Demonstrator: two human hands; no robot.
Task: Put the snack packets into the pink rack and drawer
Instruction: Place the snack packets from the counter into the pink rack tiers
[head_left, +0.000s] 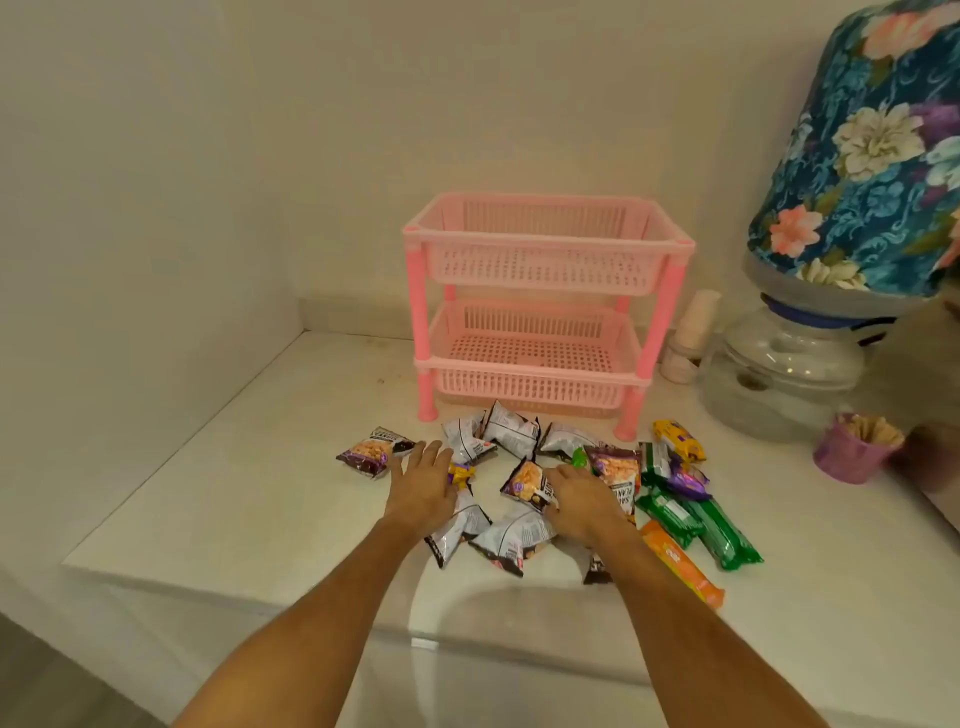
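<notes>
Nothing stowed yet. Pink rack at 12 o'clock on the counter, both baskets showing bare mesh. No drawer visible anywhere in view, so can't judge that half.

All snack packets still loose on the counter, clustered just in front of the rack's feet, so the whole pile is left to do:
- peanut packet at 9 o'clock of the pile, purple/dark print, lying flat, a little apart from the rest
- silver packets at 12 o'clock, crumpled, back side up, nearly touching the rack base
- another peanut packet dead centre, tilted
- green biscuit packs at 3 to 4 o'clock, long and flat, side by side
- orange biscuit pack at 5 o'clock, long tube shape
- yellow packet at 2 o'clock

Left hand palm down, fingers spread and fairly straight, resting over a silver packet with a small yellow wrapper beside it; no grip evident.
Right hand palm down over the centre packets, fingers reaching toward the tilted peanut one; curl hidden under the hand, can't tell if anything is pinched.

Likely just starting the first pickup.
</notes>
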